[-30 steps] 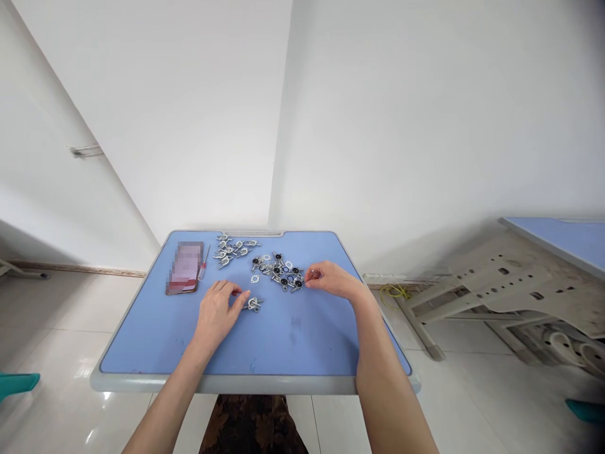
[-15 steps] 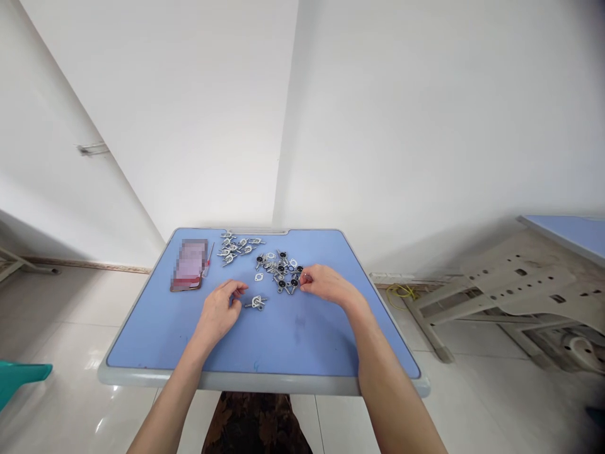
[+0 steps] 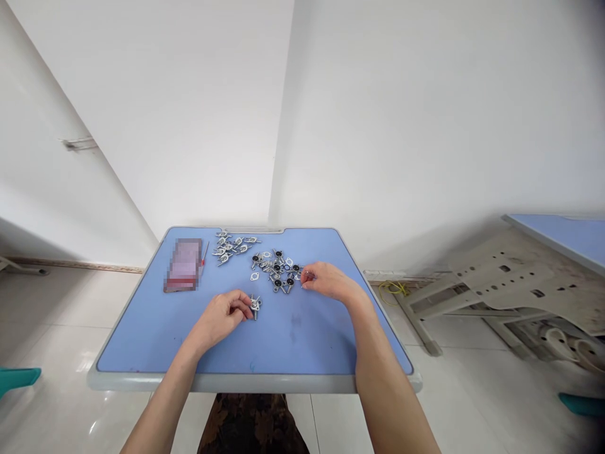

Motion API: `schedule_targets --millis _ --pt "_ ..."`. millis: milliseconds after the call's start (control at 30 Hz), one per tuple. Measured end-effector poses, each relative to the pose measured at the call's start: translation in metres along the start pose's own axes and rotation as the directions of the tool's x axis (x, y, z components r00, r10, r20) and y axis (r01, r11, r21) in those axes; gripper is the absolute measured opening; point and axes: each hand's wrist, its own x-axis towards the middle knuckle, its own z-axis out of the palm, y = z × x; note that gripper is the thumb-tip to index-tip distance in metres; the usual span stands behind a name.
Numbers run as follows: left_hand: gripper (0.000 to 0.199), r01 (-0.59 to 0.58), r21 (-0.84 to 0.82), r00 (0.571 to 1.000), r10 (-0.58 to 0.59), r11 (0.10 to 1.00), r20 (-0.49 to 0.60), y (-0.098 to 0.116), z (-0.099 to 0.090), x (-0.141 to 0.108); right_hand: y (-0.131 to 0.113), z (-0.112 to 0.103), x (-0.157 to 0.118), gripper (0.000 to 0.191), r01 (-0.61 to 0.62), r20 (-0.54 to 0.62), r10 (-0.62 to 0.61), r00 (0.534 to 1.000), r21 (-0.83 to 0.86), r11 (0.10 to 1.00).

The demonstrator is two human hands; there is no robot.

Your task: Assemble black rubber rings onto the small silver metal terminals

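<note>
My left hand (image 3: 227, 313) is closed at the left side of a small metal part (image 3: 255, 305), its fingertips gripping that part near the middle of the blue table (image 3: 312, 340). With its fingers pinched together, my right hand (image 3: 324, 280) is at the right edge of a loose pile of metal parts with black round knobs (image 3: 278, 283); what it holds is too small to make out. A flat metal plate with holes (image 3: 254, 276) lies just left of that pile. Farther back on the left is a group of silver metal parts (image 3: 229, 248).
A phone (image 3: 185, 265) lies at the table's left, with a thin red-and-clear tool (image 3: 203, 258) beside it. A white wall (image 3: 212, 126) stands behind. At the right is another table (image 3: 558, 221), with a yellow cord (image 3: 394, 289) on the floor.
My left hand has moved onto the single metal part, which has turned from lying sideways to pointing toward me. My right hand stays beside the pile. The view has shifted slightly.
</note>
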Motion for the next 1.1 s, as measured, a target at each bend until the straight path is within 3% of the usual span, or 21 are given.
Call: schedule_targets --millis 67,233,367,433,567,800,1100 --pt "0.028 -0.003 0.025 1.000 0.003 1.000 -0.024 0.000 -0.001 0.000 -0.004 0.000 -0.001 0.009 0.004 0.010 -0.004 1.000 -0.012 1.000" --pt "0.029 -0.032 0.216 0.972 0.081 0.976 -0.222 0.005 -0.003 0.001 -0.015 0.002 -0.002 0.011 -0.021 0.005 0.021 1.000 -0.080 0.997" --pt "0.049 -0.239 0.291 0.953 0.281 0.926 -0.112 0.008 0.000 0.002 -0.019 0.004 -0.003 0.011 0.074 -0.059 -0.073 0.996 0.002 0.997" --pt "0.056 -0.279 0.311 0.951 0.306 0.908 -0.039 0.006 0.003 0.003 -0.021 0.004 -0.003 0.011 0.119 -0.096 -0.112 0.989 0.067 0.991" --pt "0.057 -0.261 0.375 0.960 0.281 0.890 0.003 0.000 0.008 0.005 -0.029 0.006 -0.003 0.009 0.179 -0.119 -0.156 0.981 0.221 0.959" --pt "0.041 -0.239 0.492 0.957 0.290 0.837 -0.029 0.005 0.010 0.003 -0.045 0.019 -0.003 0.010 0.244 -0.095 -0.226 0.970 0.448 0.860" --pt "0.040 -0.251 0.555 0.950 0.311 0.793 -0.015 0.006 0.016 0.007 -0.055 0.025 -0.004 0.009 0.246 -0.056 -0.256 0.965 0.530 0.812"
